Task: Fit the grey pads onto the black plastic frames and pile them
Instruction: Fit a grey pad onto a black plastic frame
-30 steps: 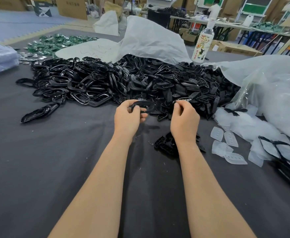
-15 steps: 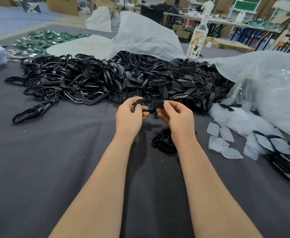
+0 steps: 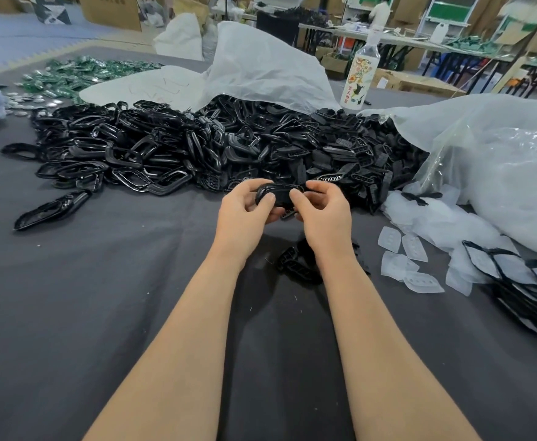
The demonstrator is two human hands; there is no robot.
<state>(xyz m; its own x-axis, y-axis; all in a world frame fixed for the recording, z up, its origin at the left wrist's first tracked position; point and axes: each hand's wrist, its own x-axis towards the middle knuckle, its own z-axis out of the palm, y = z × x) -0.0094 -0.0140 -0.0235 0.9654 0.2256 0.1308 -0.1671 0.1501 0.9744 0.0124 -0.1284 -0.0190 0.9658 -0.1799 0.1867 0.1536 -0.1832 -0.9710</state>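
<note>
Grey table (image 3: 101,313), frame heap (image 3: 181,148) at far side.
Left hand (image 3: 244,211) and right hand (image 3: 327,214) both gripped one black frame (image 3: 279,191), thumbs curled over it; pads (image 3: 389,238) lay right.

Frames (image 3: 152,160) are moulded in glossy black plastic, the table (image 3: 69,313) is covered in matt grey cloth, pads (image 3: 415,248) kinda frosted and translucent, bag (image 3: 499,173) made of crinkly clear film.
</note>
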